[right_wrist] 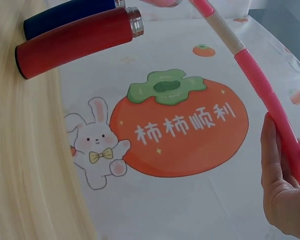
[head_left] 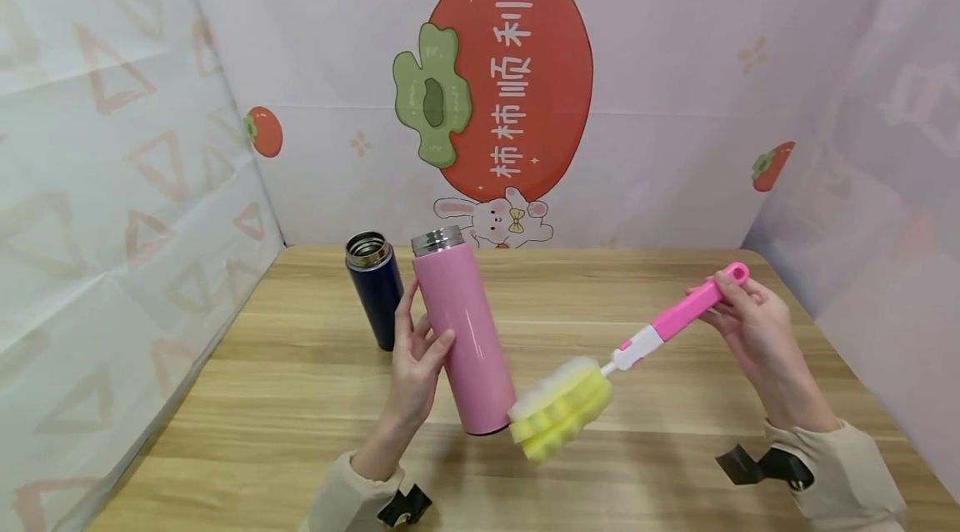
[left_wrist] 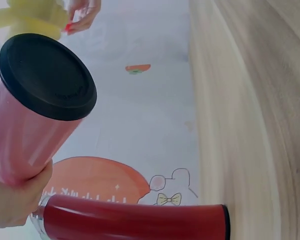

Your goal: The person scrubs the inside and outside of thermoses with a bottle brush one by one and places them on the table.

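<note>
My left hand [head_left: 412,373] grips a lidless pink insulated bottle [head_left: 465,332] and holds it tilted, its bare metal neck up and to the left. The left wrist view shows its black base [left_wrist: 47,77] raised off the table. Pinched near the end of its pink-and-white handle [head_left: 682,311] is a bottle brush, held in my right hand [head_left: 757,328]. Its yellow and white sponge head [head_left: 562,407] hangs by the bottle's base; whether they touch I cannot tell. The brush head is slightly blurred.
A lidless navy bottle [head_left: 377,290] stands on the wooden table [head_left: 262,399], left of the pink one. Beside it, a red bottle [right_wrist: 75,45] shows in the wrist views; the pink bottle hides it in the head view. Printed cloth walls [head_left: 637,182] surround the table.
</note>
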`<action>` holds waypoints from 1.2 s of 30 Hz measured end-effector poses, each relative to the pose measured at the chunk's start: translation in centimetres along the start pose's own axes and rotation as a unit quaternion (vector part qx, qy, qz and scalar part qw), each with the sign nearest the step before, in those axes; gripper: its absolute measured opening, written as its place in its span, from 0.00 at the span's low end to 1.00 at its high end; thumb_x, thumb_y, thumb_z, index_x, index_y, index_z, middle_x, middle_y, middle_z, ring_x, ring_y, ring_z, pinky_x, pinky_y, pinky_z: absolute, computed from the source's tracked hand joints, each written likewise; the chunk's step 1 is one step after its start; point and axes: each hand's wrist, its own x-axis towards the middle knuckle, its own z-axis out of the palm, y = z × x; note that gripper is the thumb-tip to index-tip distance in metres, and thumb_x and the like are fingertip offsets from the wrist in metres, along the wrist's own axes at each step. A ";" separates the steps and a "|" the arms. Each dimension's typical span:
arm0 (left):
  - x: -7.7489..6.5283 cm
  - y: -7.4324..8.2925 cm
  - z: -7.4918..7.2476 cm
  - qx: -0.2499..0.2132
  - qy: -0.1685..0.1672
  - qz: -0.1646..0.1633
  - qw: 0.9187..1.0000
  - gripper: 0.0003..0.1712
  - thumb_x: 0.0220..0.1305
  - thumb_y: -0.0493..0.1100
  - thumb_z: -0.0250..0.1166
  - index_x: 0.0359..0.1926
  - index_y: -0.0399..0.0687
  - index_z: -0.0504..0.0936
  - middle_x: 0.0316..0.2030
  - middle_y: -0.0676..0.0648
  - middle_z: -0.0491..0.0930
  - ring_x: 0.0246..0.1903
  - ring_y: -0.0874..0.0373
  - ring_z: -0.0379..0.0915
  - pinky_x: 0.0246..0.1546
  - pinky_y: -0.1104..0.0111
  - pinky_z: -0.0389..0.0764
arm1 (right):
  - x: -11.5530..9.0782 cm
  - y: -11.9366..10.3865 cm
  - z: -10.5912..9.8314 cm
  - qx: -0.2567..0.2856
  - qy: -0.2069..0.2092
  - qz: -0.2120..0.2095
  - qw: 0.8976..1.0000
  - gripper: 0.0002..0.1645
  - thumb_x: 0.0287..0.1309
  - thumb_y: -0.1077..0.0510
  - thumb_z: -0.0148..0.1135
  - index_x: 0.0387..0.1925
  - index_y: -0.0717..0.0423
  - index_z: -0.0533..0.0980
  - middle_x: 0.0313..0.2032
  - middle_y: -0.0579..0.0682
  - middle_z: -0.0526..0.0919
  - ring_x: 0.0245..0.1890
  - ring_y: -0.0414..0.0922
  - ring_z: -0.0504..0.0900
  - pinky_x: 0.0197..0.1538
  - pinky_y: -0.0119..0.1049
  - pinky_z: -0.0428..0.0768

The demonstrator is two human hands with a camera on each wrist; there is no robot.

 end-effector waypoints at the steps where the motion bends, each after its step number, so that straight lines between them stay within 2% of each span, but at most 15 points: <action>1: 0.0 0.1 0.0 0.000 0.006 0.001 1.000 0.42 0.59 0.27 0.50 0.68 0.55 0.40 0.54 0.45 0.65 0.50 0.56 0.69 0.45 0.64 0.73 | -0.1 0.0 -0.1 0.002 -0.001 -0.005 1.000 0.13 0.62 0.69 0.40 0.33 0.68 0.72 0.28 0.59 0.81 0.33 0.50 0.82 0.37 0.36 0.78; 5: -0.1 0.6 0.2 -0.001 0.041 0.007 0.999 0.42 0.59 0.26 0.49 0.67 0.56 0.40 0.55 0.45 0.65 0.49 0.55 0.69 0.45 0.64 0.73 | -0.3 -0.3 -0.6 -0.005 0.004 -0.013 1.000 0.12 0.62 0.68 0.40 0.33 0.69 0.73 0.28 0.59 0.81 0.33 0.50 0.82 0.37 0.36 0.78; 13: 0.1 1.0 0.5 -0.014 0.080 0.053 0.995 0.42 0.58 0.25 0.48 0.67 0.55 0.40 0.51 0.44 0.65 0.46 0.55 0.70 0.45 0.66 0.73 | -0.7 -0.7 -0.6 -0.016 0.036 -0.018 0.999 0.10 0.60 0.68 0.45 0.32 0.69 0.73 0.27 0.59 0.81 0.31 0.49 0.82 0.36 0.36 0.78; 19: 0.5 0.8 1.2 -0.030 0.078 0.074 0.994 0.43 0.58 0.25 0.49 0.67 0.55 0.39 0.52 0.42 0.63 0.47 0.53 0.69 0.45 0.65 0.73 | -1.1 -0.7 -0.5 -0.024 0.054 -0.038 0.998 0.08 0.59 0.68 0.46 0.33 0.68 0.73 0.27 0.58 0.81 0.31 0.49 0.82 0.36 0.36 0.78; 25: 0.6 0.5 1.8 -0.045 0.083 0.085 0.992 0.43 0.57 0.24 0.49 0.66 0.56 0.39 0.52 0.42 0.63 0.47 0.53 0.69 0.45 0.66 0.73 | -1.3 -0.5 -0.4 -0.063 0.089 -0.059 0.992 0.06 0.58 0.67 0.50 0.33 0.66 0.73 0.27 0.56 0.81 0.31 0.47 0.83 0.36 0.35 0.78; 36: 0.2 1.0 2.3 -0.056 0.088 0.104 0.989 0.43 0.58 0.24 0.49 0.66 0.56 0.38 0.55 0.39 0.59 0.50 0.50 0.66 0.47 0.64 0.72 | -0.7 0.3 0.3 -0.033 0.142 -0.065 0.987 0.04 0.55 0.67 0.54 0.30 0.67 0.72 0.25 0.57 0.81 0.28 0.48 0.83 0.35 0.36 0.78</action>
